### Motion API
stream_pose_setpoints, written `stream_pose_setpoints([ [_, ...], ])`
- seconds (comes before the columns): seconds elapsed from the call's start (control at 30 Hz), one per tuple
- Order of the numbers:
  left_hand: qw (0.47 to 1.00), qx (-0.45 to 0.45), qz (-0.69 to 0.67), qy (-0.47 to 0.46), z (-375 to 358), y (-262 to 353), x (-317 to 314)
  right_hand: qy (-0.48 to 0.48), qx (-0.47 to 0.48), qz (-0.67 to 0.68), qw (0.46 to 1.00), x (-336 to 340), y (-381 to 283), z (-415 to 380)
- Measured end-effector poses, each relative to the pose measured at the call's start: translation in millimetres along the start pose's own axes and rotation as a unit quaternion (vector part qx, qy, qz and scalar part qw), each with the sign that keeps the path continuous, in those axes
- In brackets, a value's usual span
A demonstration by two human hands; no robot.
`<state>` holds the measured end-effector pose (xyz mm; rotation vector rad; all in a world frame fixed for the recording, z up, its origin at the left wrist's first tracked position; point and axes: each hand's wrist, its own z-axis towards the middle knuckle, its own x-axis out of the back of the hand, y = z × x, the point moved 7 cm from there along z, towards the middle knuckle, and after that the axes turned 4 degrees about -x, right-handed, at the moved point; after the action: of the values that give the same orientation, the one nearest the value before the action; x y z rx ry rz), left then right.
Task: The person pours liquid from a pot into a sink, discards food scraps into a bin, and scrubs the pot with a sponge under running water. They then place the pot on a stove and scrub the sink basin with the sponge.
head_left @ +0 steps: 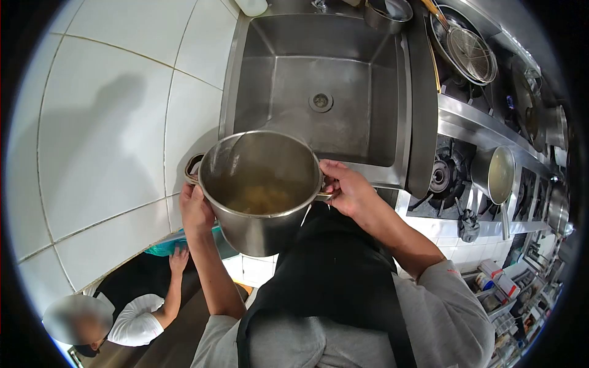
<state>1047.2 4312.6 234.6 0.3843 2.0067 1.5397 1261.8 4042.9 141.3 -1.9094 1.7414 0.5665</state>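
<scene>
Right now both hands are gripping a large steel pot [261,190] by its side handles, holding it up in the air just in front of the near rim of the sink [319,80]. The left hand [195,211] is wrapping around the handle on the pot's left side, fingers clenched on it, while the right hand [346,187] is clasping the handle on the right side. The pot is sitting roughly upright, its mouth open to the camera, and something yellowish is lying at its bottom, too blurred to identify. The sink basin is lying beyond the pot, with its drain [321,101] showing near the middle. To the right of the sink a stove [454,178] is running along, with a ladle [497,175] resting over it and a wire strainer [471,54] lying farther back. Down at the lower left another person [132,319] in a white shirt is reaching a hand [179,259] up to the edge of a teal surface below the pot
</scene>
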Motion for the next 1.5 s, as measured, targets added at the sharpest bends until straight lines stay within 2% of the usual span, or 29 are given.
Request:
stream_pose_setpoints([
  [0.1, 1.000, 0.001, 0.009, 0.000, 2, 6, -10, 0.007, 0.016, -0.019, 1.000, -2, -5, -1],
  [0.2, 0.999, 0.029, -0.016, 0.009, 6, 4, -8, 0.068, 0.014, 0.000, 0.998, -9, -9, -14],
  [0.3, 1.000, 0.018, -0.010, 0.007, 10, 9, -17, -0.003, 0.007, 0.012, 1.000, -6, -9, -3],
  [0.4, 1.000, 0.025, -0.006, 0.004, 16, 10, -24, -0.020, -0.007, 0.047, 0.999, 1, -10, 5],
  [0.5, 1.000, 0.026, -0.005, -0.002, 19, 13, -29, 0.025, -0.004, 0.051, 0.998, 1, -12, -2],
  [0.6, 1.000, 0.024, 0.001, -0.010, 22, 13, -34, 0.008, -0.015, 0.061, 0.998, 0, -12, -1],
  [0.7, 0.999, 0.038, 0.030, 0.000, 24, 14, -34, 0.050, -0.003, 0.050, 0.997, -5, -16, -10],
  [1.1, 0.998, 0.044, 0.034, -0.013, 34, 14, -44, -0.033, -0.025, 0.059, 0.997, 5, -15, 4],
  [1.3, 0.997, 0.040, 0.060, 0.000, 41, 13, -44, 0.036, -0.025, 0.038, 0.998, 5, -18, -3],
  [1.4, 0.997, 0.047, 0.057, -0.010, 45, 12, -47, -0.001, -0.025, 0.035, 0.999, 6, -18, 0],
  [1.5, 0.996, 0.057, 0.066, -0.005, 50, 11, -51, 0.006, -0.030, 0.032, 0.999, 9, -19, 0],
])
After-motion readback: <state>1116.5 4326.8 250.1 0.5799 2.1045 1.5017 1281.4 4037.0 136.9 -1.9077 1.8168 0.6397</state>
